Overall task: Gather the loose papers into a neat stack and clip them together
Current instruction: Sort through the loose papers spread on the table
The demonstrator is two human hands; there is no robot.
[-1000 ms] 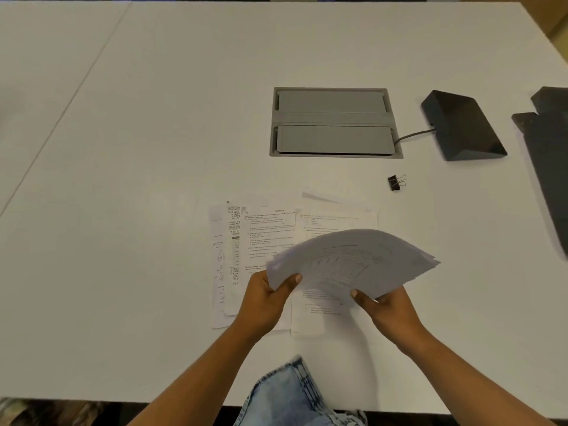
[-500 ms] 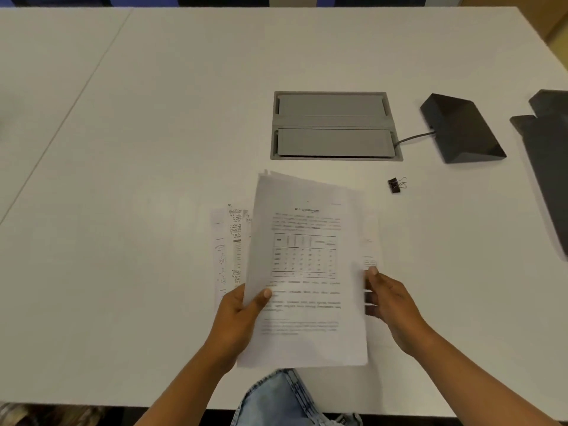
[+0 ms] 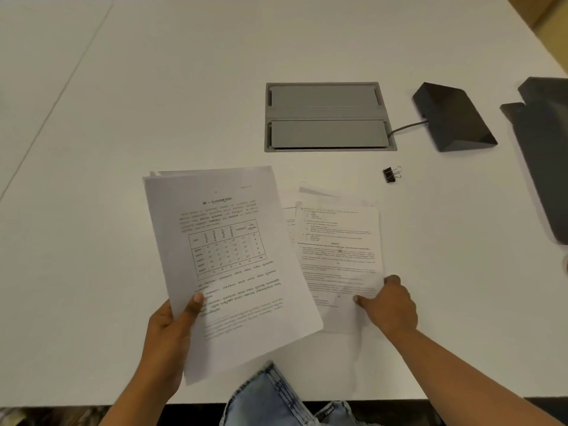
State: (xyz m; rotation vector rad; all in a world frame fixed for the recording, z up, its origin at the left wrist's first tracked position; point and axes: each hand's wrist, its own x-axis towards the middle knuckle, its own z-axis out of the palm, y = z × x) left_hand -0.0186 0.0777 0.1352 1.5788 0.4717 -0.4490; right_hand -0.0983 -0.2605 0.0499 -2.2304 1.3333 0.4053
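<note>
A sheaf of papers [image 3: 227,265] is held above the near edge of the desk [image 3: 153,87] by the left hand [image 3: 167,339], with the thumb [image 3: 193,304] pressed on the printed top sheet and the remaining fingers closed beneath it; the top sheet carries a heading, text and 1 table, and the sheaf is tilted with its top leaning left. Just to its right, the loose sheets [image 3: 338,250] lie flat on the desk, overlapped and slightly fanned, with part of them covered by the held sheaf. The right hand [image 3: 388,304] is laid on the lower right corner of these sheets, fingers curled and fingertips touching the paper; whether a sheet is pinched cannot be told. 1 black binder clip [image 3: 390,174] lies on the desk beyond the loose sheets, apart from them, toward the right edge and near the grey recessed cable panel [image 3: 325,116].
</note>
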